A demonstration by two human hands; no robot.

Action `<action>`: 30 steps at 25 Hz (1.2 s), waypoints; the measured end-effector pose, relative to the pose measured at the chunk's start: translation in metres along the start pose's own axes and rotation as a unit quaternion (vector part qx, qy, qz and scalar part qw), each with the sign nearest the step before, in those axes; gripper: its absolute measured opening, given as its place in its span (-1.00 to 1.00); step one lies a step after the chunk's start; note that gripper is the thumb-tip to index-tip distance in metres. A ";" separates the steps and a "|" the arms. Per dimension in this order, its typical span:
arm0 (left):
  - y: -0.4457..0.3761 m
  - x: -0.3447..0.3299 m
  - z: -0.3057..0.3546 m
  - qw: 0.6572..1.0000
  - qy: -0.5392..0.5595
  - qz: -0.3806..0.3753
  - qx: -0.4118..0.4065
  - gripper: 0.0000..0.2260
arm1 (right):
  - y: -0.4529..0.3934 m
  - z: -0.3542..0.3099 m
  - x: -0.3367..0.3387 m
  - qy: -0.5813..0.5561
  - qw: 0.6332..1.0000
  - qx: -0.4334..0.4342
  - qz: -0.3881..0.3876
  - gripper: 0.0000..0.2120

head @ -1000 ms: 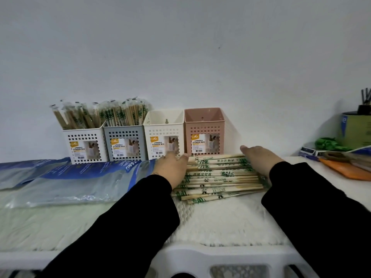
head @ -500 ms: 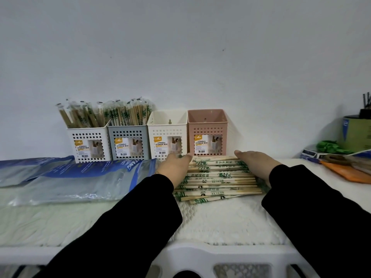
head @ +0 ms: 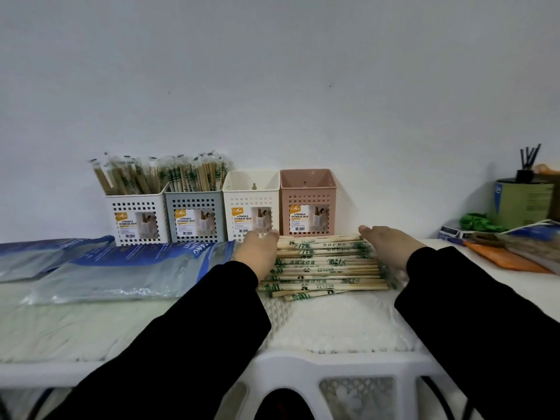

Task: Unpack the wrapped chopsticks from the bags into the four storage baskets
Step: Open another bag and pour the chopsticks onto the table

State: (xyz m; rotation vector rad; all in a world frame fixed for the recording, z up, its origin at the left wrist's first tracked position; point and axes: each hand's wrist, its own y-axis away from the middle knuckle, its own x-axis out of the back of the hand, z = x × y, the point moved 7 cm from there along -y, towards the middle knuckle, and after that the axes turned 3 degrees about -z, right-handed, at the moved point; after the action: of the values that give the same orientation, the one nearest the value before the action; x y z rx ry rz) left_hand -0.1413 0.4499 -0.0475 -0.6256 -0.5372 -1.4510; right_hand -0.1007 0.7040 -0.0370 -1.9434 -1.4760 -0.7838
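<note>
A flat pile of wrapped chopsticks (head: 325,265) lies on the white table in front of the baskets. My left hand (head: 257,253) presses against the pile's left ends and my right hand (head: 389,245) against its right ends, fingers fairly straight. Four baskets stand in a row against the wall: a white basket (head: 136,221) and a grey basket (head: 195,218), both full of wrapped chopsticks, then a cream basket (head: 251,207) and a pink basket (head: 307,204) that look empty inside.
Clear and blue plastic bags (head: 115,268) lie flat on the left of the table. At the right stand a green can (head: 524,204), green clutter and an orange folder (head: 503,259). A white plastic rail (head: 333,365) runs along the near edge.
Both hands have stayed at the ends of the pile, closing in slightly and squaring it. The view has shifted a little.
</note>
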 end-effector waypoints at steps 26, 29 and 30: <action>0.037 0.246 -0.215 0.984 -0.105 0.126 0.072 -0.69 | 0.088 -0.182 -0.167 -0.176 0.984 0.013 -0.015 -0.75; 0.037 0.253 -0.222 0.990 0.054 0.117 0.049 -0.65 | 0.093 -0.179 -0.169 -0.335 0.942 0.021 -0.002 -0.75; 0.036 0.257 -0.226 0.985 0.121 0.112 0.042 -0.54 | 0.097 -0.180 -0.166 -0.357 0.933 0.041 0.009 -0.73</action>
State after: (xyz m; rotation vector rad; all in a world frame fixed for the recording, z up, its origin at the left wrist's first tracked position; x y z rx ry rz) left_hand -0.0994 0.1082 -0.0412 -0.4207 -0.3251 -1.2629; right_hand -0.0634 0.4434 -0.0490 -2.2921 -1.8374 0.0336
